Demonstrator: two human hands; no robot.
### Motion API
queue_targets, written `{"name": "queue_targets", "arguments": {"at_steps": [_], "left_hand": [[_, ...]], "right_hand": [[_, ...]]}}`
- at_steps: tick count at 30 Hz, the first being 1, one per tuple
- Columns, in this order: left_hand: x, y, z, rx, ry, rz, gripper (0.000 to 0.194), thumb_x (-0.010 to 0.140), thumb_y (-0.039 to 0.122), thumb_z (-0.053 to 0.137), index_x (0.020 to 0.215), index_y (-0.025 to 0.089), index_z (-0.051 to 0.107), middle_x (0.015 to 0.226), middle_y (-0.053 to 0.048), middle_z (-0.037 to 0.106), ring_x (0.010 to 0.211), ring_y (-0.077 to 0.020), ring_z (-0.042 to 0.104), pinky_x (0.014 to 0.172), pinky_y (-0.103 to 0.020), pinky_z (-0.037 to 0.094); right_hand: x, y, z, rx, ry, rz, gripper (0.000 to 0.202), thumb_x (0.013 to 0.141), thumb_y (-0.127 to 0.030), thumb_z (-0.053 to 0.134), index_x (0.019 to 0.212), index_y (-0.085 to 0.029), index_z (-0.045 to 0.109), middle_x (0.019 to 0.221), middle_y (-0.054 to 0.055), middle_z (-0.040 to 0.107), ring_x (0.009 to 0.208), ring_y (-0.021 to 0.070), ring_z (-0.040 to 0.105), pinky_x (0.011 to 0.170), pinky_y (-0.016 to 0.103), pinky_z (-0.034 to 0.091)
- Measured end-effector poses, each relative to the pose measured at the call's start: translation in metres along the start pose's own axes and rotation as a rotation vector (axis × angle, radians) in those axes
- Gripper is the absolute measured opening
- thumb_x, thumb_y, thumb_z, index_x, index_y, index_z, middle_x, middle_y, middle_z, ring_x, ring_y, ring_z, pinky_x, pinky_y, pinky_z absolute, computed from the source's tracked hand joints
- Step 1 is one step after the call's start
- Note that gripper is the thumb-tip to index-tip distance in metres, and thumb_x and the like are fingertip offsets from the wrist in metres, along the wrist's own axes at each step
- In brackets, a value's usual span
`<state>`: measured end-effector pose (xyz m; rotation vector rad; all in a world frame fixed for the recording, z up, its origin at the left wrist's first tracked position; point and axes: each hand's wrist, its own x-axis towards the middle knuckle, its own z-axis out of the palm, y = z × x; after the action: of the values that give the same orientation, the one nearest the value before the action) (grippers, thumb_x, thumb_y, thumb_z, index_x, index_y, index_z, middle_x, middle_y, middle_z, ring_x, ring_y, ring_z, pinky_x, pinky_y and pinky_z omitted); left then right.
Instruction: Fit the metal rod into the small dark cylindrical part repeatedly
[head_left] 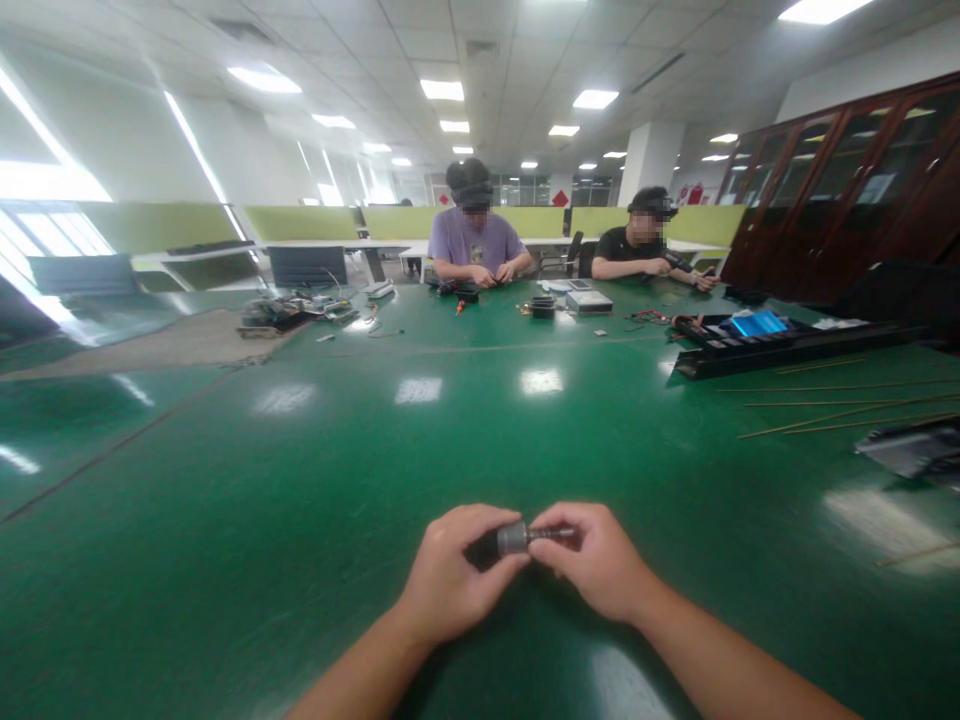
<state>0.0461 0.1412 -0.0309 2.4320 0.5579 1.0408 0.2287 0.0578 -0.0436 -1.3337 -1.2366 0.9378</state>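
Observation:
Low in the middle of the view, both hands meet over the green tabletop. Between the thumb and fingers of my left hand [459,572] is a small grey metal cylinder [513,539]. A thin ridged shaft [551,534] extends from it to the right, pinched by the closed fingertips of my right hand [592,560]. Cylinder and shaft lie in one line, roughly level; whether they are a single piece I cannot tell. Fingers hide part of both.
Across the green table [360,450] sit two people, one in a purple shirt [461,240], one in a black shirt [619,248], handling small things. A black rail [787,350] and thin rods [840,405] lie right. Electronic parts [277,312] lie far left.

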Motion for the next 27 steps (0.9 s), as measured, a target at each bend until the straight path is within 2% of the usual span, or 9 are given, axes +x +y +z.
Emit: {"name": "queue_targets", "arguments": {"at_steps": [6,27], "left_hand": [[0.0002,0.0002,-0.001,-0.003,-0.011,-0.015,0.024,0.079,0.03,0.073,0.1,0.02,0.072,0.091,-0.007,0.075,0.081,-0.0213,0.071,0.074,-0.031,0.056],[-0.0002,0.0005,-0.0026,0.017,0.004,-0.001,0.024,0.078,0.028,0.074,0.101,0.021,0.071,0.091,-0.006,0.075,0.082,-0.0214,0.071,0.076,-0.032,0.057]], "right_hand": [[-0.0001,0.0009,-0.001,-0.008,0.003,0.001,0.008,0.077,-0.021,0.071,0.081,-0.014,0.073,0.068,0.001,0.068,0.056,0.012,0.059,0.057,0.022,0.047],[-0.0004,0.0012,-0.0035,0.008,-0.009,-0.004,0.009,0.077,-0.022,0.071,0.082,-0.014,0.073,0.068,0.001,0.068,0.057,0.0124,0.06,0.057,0.022,0.047]]}}
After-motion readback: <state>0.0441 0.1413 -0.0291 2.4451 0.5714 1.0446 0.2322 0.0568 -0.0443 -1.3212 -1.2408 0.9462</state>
